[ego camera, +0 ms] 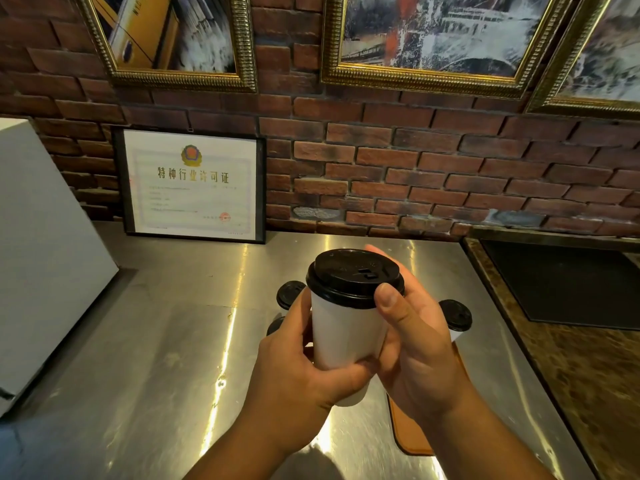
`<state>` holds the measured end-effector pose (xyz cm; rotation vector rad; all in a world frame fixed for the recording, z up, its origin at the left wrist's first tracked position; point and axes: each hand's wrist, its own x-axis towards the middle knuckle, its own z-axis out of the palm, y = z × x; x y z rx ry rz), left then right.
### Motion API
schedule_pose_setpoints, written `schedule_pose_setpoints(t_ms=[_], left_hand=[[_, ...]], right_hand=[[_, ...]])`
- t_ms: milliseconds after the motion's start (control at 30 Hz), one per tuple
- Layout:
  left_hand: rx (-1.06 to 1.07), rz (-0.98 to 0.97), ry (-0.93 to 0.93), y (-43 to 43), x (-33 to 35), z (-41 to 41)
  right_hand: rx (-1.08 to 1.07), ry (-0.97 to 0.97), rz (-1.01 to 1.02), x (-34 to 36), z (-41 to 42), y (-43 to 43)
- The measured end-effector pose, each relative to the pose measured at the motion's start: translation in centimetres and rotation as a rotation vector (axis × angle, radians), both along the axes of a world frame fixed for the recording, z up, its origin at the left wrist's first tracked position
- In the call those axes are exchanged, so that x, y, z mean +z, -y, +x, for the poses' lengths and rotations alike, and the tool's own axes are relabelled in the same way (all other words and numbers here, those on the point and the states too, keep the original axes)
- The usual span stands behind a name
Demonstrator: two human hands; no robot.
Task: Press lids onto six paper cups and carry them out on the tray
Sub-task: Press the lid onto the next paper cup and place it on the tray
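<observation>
A white paper cup (346, 336) with a black lid (353, 277) on top is held up in front of me, above the steel counter. My left hand (298, 368) wraps the cup's lower body from the left. My right hand (415, 344) holds it from the right, its thumb resting on the lid's rim. Behind the hands stand three more lidded cups: one at the left (289, 294), one lower left, mostly hidden (275, 325), and one at the right (457, 315). An orange-brown tray (410, 431) lies under my right wrist, mostly covered.
The steel counter (173, 341) runs to a brick wall. A framed certificate (192, 185) leans on the wall at the back left. A white box-like appliance (38, 254) stands at the left edge. At the right a stone surface holds a dark mat (568, 285).
</observation>
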<state>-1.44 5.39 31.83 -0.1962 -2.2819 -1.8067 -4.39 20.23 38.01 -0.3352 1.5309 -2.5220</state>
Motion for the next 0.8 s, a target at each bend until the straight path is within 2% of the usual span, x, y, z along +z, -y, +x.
schedule_pose_setpoints(t_ms=[133,333,433,800], left_hand=[[0.001,0.016,0.003,0.0,-0.2,0.1],[0.006,0.056,0.024,-0.1,-0.6,0.0],[0.015,0.072,0.027,-0.1,-1.0,-0.1],[0.053,0.000,0.003,-0.9,-2.0,-0.6]], right_hand=[[-0.009,0.002,0.022,-0.6,-0.1,-0.3],[0.044,-0.105,0.229,-0.8,0.1,-0.4],[-0.032,-0.123,0.309,-1.7,0.4,-0.8],[-0.105,-0.166,0.401,-3.8,0.0,-2.5]])
